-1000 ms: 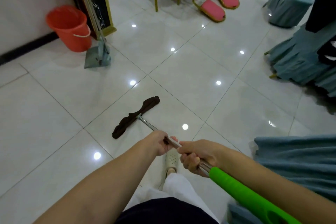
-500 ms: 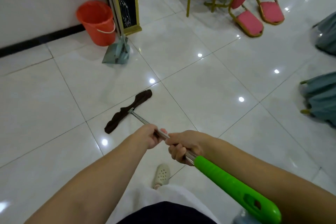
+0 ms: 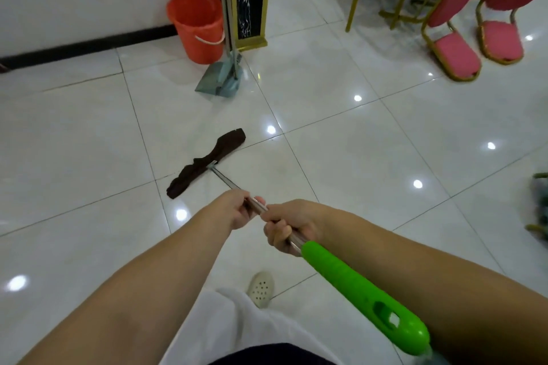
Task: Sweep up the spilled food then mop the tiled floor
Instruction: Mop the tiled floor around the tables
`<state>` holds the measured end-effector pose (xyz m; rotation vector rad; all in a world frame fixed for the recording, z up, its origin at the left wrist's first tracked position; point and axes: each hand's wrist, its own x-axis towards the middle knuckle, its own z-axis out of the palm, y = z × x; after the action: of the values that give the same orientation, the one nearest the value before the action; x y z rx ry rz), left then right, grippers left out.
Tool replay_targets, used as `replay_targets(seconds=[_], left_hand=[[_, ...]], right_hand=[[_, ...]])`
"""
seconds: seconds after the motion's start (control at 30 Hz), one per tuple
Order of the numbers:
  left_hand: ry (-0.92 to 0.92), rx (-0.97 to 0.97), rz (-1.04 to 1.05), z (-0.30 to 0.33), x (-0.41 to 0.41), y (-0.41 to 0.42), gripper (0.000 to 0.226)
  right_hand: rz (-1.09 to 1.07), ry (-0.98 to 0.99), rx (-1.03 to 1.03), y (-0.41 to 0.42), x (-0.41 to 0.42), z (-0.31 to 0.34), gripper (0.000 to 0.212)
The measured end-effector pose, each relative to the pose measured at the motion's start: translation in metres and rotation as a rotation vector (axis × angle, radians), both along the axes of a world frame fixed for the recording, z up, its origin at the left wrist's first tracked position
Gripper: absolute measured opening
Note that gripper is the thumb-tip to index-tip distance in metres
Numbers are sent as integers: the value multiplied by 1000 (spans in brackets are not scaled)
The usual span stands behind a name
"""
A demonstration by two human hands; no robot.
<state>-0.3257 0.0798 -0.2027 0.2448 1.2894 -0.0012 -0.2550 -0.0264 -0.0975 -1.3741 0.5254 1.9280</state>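
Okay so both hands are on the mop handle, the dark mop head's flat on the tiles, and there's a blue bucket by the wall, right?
Not quite: the head view shows the bucket by the wall is orange-red, not blue. Both the left hand and right hand grip the mop handle, and the dark mop head lies flat.

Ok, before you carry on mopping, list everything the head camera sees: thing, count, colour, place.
mop: 1, dark brown cloth head, steel shaft, green grip, on floor ahead
bucket: 1, orange-red, by wall
dustpan: 1, grey-blue, before the bucket
stand: 1, gold and black, right of bucket
chairs: several, pink seats, gold frames, far right
floor: white glossy tiles
shoe: 1, cream, below hands
left hand: grips steel shaft
right hand: grips shaft above green grip
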Motion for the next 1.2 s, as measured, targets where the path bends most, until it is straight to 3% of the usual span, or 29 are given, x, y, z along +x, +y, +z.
replay_targets(seconds=[0.33, 0.53, 0.73, 0.9, 1.0, 1.1, 1.2], left_hand=[[-2, -3, 107, 20, -34, 0, 25], [-47, 57, 280, 26, -81, 45, 21], [-107, 114, 400, 39, -122, 118, 42], [-125, 89, 484, 42, -161, 203, 22], [-164, 152, 493, 44, -185, 256, 47], [-139, 207, 439, 48, -208, 308, 58], [-108, 220, 443, 49, -229, 356, 42]], right_hand=[[296, 91, -40, 18, 5, 21, 22], [299, 64, -40, 81, -38, 21, 27], [232, 55, -29, 162, -78, 23, 21], [196, 85, -7, 252, -115, 26, 19], [177, 113, 22, 312, -135, 26, 15], [158, 142, 44, 370, -158, 23, 20], [136, 150, 66, 420, -182, 19, 25]])
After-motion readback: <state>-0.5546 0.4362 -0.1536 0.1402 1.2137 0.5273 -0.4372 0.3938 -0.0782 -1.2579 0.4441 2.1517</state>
